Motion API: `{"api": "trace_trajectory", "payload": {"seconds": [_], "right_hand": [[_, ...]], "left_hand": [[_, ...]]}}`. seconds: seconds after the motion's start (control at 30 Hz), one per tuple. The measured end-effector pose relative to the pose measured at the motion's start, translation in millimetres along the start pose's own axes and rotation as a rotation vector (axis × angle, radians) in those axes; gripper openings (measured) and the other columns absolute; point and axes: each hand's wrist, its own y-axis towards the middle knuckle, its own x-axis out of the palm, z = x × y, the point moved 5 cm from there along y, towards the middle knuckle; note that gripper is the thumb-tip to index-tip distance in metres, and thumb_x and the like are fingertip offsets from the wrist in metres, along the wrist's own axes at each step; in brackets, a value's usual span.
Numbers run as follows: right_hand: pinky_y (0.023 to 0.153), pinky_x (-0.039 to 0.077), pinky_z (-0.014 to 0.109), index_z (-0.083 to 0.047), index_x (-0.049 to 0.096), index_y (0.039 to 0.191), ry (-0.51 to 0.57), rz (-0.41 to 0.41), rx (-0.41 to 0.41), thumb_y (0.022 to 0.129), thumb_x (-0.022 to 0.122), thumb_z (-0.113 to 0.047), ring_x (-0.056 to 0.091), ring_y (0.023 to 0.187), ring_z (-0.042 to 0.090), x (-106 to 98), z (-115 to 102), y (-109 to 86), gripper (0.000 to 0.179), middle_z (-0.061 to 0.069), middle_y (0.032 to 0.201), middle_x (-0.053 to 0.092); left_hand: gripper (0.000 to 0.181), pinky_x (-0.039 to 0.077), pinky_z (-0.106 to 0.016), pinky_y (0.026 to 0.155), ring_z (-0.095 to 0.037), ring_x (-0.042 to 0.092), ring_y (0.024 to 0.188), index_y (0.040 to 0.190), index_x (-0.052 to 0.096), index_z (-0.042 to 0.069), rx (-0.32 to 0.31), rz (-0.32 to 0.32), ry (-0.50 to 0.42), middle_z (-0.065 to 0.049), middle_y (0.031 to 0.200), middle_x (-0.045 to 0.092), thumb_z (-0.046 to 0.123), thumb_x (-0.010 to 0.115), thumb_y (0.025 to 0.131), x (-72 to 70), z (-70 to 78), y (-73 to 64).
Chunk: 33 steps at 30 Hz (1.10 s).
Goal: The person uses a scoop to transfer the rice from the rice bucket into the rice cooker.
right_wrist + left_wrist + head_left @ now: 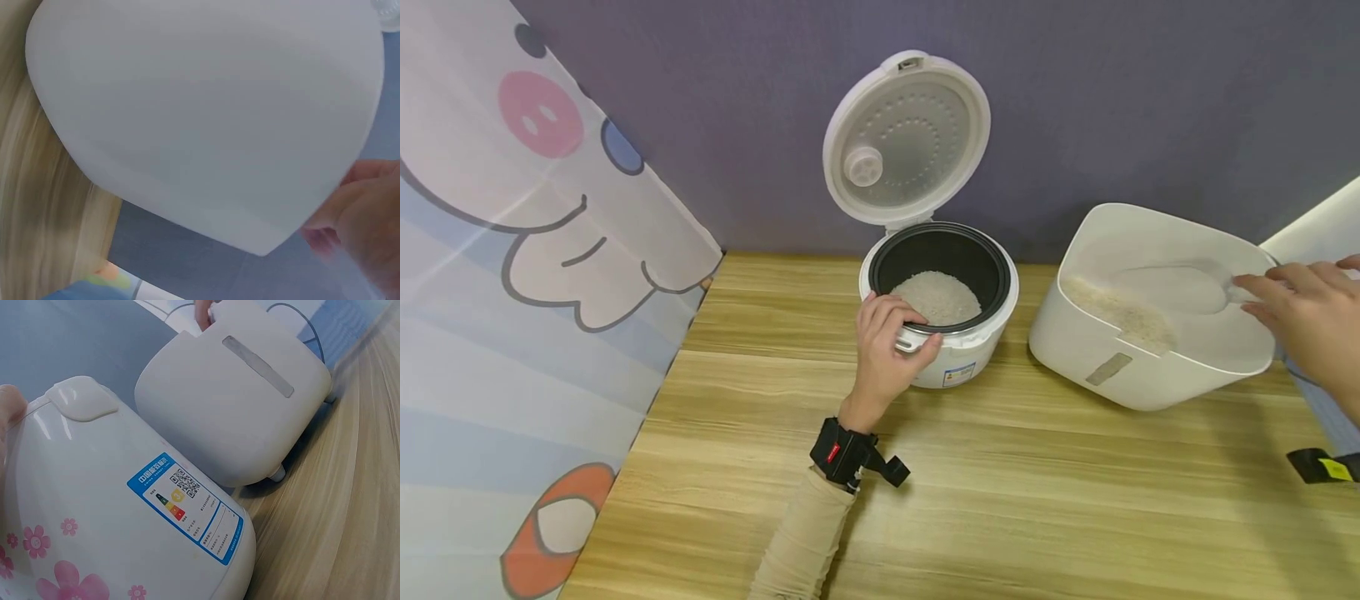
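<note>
A white rice cooker (955,358) stands with its lid (917,133) raised and white rice (940,296) in its dark inner pot (898,258). My left hand (883,342) grips the cooker's front left rim, fingers over the edge and thumb at the outside. To the right is an open white rice bin (1075,350), with rice (1120,312) gathered at its left side. My right hand (1311,308) is over the bin's right rim and pinches a clear scoop (1228,292), which is faint against the white interior. In the right wrist view the bin's wall (206,125) hides the scoop.
Both containers stand on a wood-grain table (1000,500) near its back edge, before a grey-purple wall panel (722,108). A printed cartoon curtain (550,292) hangs along the left. The bin stands close beside the cooker, with a narrow gap between them.
</note>
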Motion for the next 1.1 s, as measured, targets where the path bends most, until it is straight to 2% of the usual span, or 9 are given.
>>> {"api": "trace_trajectory", "payload": {"seconds": [0.03,0.1,0.27,0.37,0.63,0.73,0.87,0.97,1.1], "right_hand": [[0.091,0.043,0.067,0.008,0.068,0.101,-0.022,-0.013,-0.009,0.085,0.072,0.005,0.059,0.081,0.056,1,-1,1.4,0.017,0.036,0.094,0.064],[0.098,0.039,0.066,0.007,0.069,0.1,-0.052,-0.028,-0.01,0.062,0.076,0.014,0.06,0.085,0.055,2,-3,3.9,0.04,0.034,0.098,0.066],[0.099,0.04,0.061,0.004,0.07,0.095,-0.123,-0.035,-0.042,0.082,0.059,0.015,0.062,0.087,0.05,6,-6,7.8,0.021,0.029,0.099,0.067],[0.093,0.042,0.06,0.003,0.069,0.089,-0.164,-0.059,-0.064,0.085,0.052,0.018,0.062,0.083,0.047,8,-7,8.9,0.024,0.027,0.093,0.067],[0.086,0.044,0.058,0.002,0.069,0.081,-0.185,-0.136,-0.146,0.076,0.056,0.024,0.063,0.077,0.043,12,-9,12.4,0.026,0.025,0.081,0.066],[0.084,0.043,0.06,0.0,0.068,0.077,-0.157,-0.154,-0.163,0.065,0.065,0.017,0.062,0.072,0.042,13,-9,12.7,0.022,0.023,0.076,0.063],[0.081,0.043,0.06,-0.004,0.068,0.076,-0.161,-0.225,-0.174,0.047,0.079,0.004,0.062,0.068,0.04,14,-9,12.7,0.032,0.019,0.071,0.061],[0.08,0.043,0.059,-0.007,0.07,0.077,-0.176,-0.327,-0.173,0.046,0.086,-0.003,0.061,0.066,0.036,15,-8,13.5,0.036,0.014,0.069,0.06],[0.081,0.042,0.06,-0.011,0.073,0.08,-0.149,-0.419,-0.166,0.051,0.087,-0.013,0.061,0.066,0.032,15,-8,13.2,0.032,0.008,0.068,0.06]], "left_hand": [[0.034,0.033,-0.054,0.113,-0.03,0.059,0.107,0.087,0.066,0.01,0.0,0.0,0.0,-0.007,0.096,0.067,0.043,0.07,0.092,0.2,-0.1,-0.2],[0.034,0.032,-0.052,0.114,-0.031,0.059,0.107,0.087,0.066,0.01,0.0,0.001,0.001,-0.007,0.096,0.067,0.043,0.07,0.092,0.5,-0.2,-0.5],[0.035,0.032,-0.051,0.114,-0.03,0.059,0.108,0.086,0.066,0.01,0.0,0.004,0.003,-0.007,0.096,0.067,0.045,0.069,0.092,0.8,-0.3,-0.8],[0.035,0.032,-0.052,0.114,-0.03,0.059,0.107,0.086,0.066,0.01,0.0,0.004,0.004,-0.007,0.096,0.067,0.045,0.069,0.092,0.6,-0.1,-0.6],[0.034,0.032,-0.052,0.113,-0.03,0.059,0.107,0.086,0.066,0.01,0.002,0.005,0.0,-0.007,0.096,0.067,0.043,0.07,0.091,-0.3,0.2,0.4],[0.032,0.033,-0.052,0.113,-0.03,0.059,0.107,0.086,0.066,0.01,0.003,0.002,0.0,-0.007,0.096,0.067,0.042,0.071,0.09,0.0,0.1,0.1],[0.032,0.033,-0.052,0.113,-0.029,0.059,0.107,0.086,0.066,0.01,0.003,0.001,0.003,-0.007,0.096,0.067,0.041,0.072,0.09,0.6,-0.4,-0.9],[0.032,0.033,-0.052,0.113,-0.029,0.059,0.107,0.086,0.066,0.01,0.005,0.002,0.007,-0.007,0.096,0.067,0.041,0.072,0.09,0.4,-0.6,-0.9],[0.032,0.033,-0.052,0.114,-0.03,0.059,0.107,0.086,0.066,0.01,0.003,0.002,0.007,-0.007,0.096,0.067,0.041,0.072,0.09,-0.1,-1.1,-0.6]]}}
